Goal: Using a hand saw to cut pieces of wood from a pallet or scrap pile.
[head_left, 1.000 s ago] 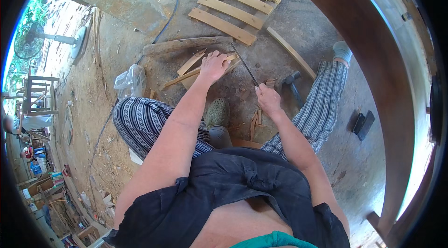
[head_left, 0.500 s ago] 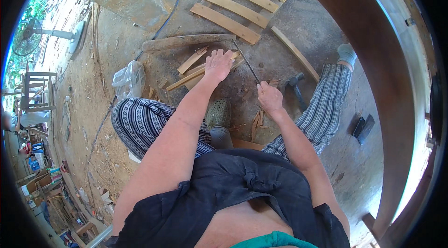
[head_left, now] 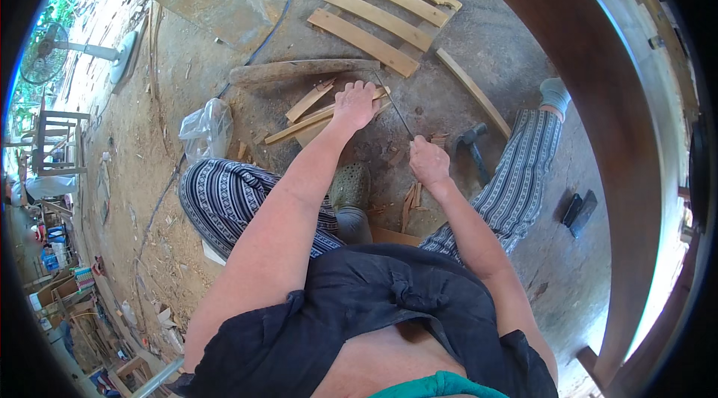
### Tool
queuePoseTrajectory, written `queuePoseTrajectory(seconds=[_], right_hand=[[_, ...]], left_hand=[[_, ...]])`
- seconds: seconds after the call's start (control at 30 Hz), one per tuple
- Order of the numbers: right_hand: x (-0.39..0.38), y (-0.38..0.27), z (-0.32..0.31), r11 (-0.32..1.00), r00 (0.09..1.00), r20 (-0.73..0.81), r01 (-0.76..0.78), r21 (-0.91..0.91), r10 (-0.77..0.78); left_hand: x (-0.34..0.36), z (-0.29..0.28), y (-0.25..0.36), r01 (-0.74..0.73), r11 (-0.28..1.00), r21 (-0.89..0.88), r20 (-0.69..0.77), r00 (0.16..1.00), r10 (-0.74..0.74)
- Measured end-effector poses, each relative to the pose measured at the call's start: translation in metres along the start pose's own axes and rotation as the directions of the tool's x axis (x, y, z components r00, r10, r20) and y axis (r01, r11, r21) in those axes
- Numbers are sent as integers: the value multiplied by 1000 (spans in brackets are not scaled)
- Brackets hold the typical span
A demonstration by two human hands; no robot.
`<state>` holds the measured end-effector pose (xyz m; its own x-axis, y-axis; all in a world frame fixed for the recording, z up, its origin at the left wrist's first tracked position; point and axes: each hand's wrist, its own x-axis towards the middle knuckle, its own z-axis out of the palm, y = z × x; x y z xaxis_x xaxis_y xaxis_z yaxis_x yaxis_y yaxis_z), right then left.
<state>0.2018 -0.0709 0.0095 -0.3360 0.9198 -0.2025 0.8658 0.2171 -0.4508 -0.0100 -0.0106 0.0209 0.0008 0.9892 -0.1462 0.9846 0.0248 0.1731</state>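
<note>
My right fingers [head_left: 421, 149] are clenched round the thin dark tool [head_left: 397, 112], slanting by the right end of the wooden strip [head_left: 299, 127]; contact is hard to tell. My left fingers [head_left: 360, 92] lie over that strip, beyond my shoe [head_left: 350, 185]; whether they curl beneath, I can't tell. I'd press firmly, keep them clear and stroke straight.

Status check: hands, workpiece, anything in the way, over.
Left hand on wooden strip. Right hand gripping thin dark tool, by strip's right end. Hammer lying close, right of right hand.
</note>
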Motion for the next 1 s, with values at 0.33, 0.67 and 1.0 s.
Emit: queuePoseTrajectory(seconds=[0.33,0.67,1.0], right_hand=[[24,-8,-2,999,999,-28,38,-13,-39],[2,0,3,1000,1000,-5,-14,-11,14],[24,-11,9,999,998,-58,17,35,-15]], left_hand=[[-2,7,-3,-84,996,17,-22,996,85],[0,9,-3,-42,999,-8,-10,999,42],[0,8,-5,-42,999,-11,-27,999,42]])
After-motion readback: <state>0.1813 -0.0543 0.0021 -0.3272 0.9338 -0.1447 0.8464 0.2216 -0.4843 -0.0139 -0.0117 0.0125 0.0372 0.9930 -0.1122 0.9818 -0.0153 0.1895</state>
